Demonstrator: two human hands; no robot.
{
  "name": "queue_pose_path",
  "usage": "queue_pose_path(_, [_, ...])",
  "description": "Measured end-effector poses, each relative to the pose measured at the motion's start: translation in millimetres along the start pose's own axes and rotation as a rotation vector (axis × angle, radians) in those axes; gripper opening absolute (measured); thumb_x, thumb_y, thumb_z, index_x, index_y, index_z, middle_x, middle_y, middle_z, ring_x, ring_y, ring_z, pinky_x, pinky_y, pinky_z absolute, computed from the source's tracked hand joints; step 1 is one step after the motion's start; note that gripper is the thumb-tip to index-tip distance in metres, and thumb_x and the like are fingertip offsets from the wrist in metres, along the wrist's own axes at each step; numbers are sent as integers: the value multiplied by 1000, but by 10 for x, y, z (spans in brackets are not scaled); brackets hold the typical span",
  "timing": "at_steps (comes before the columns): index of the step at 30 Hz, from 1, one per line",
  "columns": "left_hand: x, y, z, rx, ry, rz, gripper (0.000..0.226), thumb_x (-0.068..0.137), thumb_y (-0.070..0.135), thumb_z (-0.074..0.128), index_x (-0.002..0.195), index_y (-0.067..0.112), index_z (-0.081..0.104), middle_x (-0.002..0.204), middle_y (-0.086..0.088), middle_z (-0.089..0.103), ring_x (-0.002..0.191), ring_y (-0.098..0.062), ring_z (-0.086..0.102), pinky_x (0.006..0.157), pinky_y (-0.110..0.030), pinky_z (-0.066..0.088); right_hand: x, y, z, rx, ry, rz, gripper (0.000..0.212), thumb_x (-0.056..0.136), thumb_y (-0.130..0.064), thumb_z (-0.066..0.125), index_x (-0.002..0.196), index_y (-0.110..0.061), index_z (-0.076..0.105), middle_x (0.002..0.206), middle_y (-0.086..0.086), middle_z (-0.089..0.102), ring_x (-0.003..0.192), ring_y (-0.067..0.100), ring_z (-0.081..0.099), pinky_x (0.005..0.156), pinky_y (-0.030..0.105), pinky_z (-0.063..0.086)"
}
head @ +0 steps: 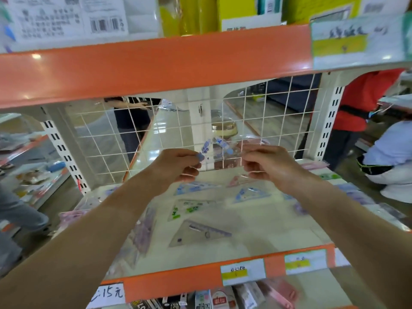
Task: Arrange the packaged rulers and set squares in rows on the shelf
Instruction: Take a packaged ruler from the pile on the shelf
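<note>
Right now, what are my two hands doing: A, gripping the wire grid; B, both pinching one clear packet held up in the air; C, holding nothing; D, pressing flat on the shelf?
B: the left hand and right hand each pinch a side of the clear packet, raised above the shelf.

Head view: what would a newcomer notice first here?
The left hand and right hand hold a clear packaged set square up at centre, before the white wire grid. Below it, more packaged set squares lie scattered at odd angles on the cream shelf. A bright orange shelf edge spans the top.
</note>
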State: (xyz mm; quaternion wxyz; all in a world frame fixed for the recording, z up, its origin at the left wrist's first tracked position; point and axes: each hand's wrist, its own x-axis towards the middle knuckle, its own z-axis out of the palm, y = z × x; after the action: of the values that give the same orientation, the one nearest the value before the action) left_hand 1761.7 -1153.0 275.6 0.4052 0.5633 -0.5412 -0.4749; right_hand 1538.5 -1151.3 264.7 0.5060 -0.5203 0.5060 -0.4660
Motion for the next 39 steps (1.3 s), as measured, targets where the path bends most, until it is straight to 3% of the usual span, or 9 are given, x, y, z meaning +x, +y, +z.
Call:
queue_pose_path(3, [89, 33, 157, 36, 6, 0, 8, 84, 14, 69, 90, 10, 72, 78, -5, 68, 68, -15, 63, 77, -32, 57, 5, 5, -170, -3, 22, 13, 23, 87, -15, 66, 106, -2, 68, 74, 3, 65, 61, 9, 60, 60, 22, 53])
queue_pose_path(12, [239, -105, 656, 18, -62, -71, 3, 83, 3, 69, 86, 3, 68, 73, -10, 64, 59, -15, 59, 63, -23, 59, 96, 315, -562, -129, 92, 31, 9, 87, -4, 64, 86, -12, 69, 86, 12, 66, 75, 16, 62, 60, 18, 56])
queue_pose_path(16, [316, -142, 790, 15, -69, -84, 11, 83, -4, 66, 80, 6, 68, 75, -12, 63, 63, -18, 59, 59, -22, 58, 170, 402, -693, -135, 117, 40, 8, 87, -2, 64, 87, -9, 68, 93, 19, 69, 78, 19, 63, 74, 29, 56])
queue_pose_path(21, [388, -191, 915, 76, -65, -73, 12, 83, -8, 63, 82, 2, 69, 73, -14, 63, 60, -18, 60, 61, -22, 59, 296, 489, -780, -312, 97, 1, 24, 85, 0, 66, 109, -5, 68, 95, 10, 67, 84, 21, 65, 77, 28, 58])
queue_pose_path(26, [476, -324, 991, 281, -55, -29, 32, 80, -2, 70, 111, 3, 64, 86, -16, 69, 67, -20, 64, 73, -24, 58, 421, 605, -808, -698, 9, -172, 27, 85, -7, 67, 112, -6, 69, 97, 6, 68, 78, 14, 61, 79, 26, 50])
queue_pose_path(28, [481, -382, 1034, 511, -67, 40, 32, 80, 4, 71, 112, 6, 66, 87, -11, 69, 64, -13, 62, 62, -14, 52, 457, 644, -799, -781, -31, -179, 23, 85, -10, 67, 107, -9, 71, 95, 4, 69, 77, 9, 58, 76, 22, 43])
queue_pose_path(30, [494, -444, 1083, 648, -53, 87, 27, 80, 5, 70, 107, 3, 70, 86, -9, 67, 70, -16, 59, 65, -21, 47, 486, 684, -787, -831, -76, -143, 13, 84, -10, 64, 83, -21, 70, 79, -7, 63, 71, 7, 54, 72, 20, 40])
queue_pose_path(32, [518, -510, 1116, 708, -33, 81, 24, 78, 5, 70, 101, 2, 72, 87, -8, 66, 77, -17, 57, 70, -23, 42, 514, 720, -761, -888, -112, -108, 33, 82, -9, 62, 61, -31, 50, 65, -14, 48, 64, 4, 47, 60, 18, 35])
queue_pose_path(39, [581, -565, 1174, 906, -105, 0, 7, 76, 15, 69, 82, 19, 67, 90, -6, 64, 83, -21, 61, 79, -34, 52, 556, 775, -732, -1114, -195, -40, 30, 78, -6, 56, 59, -23, 42, 100, 0, 58, 90, 16, 55, 75, 22, 41])
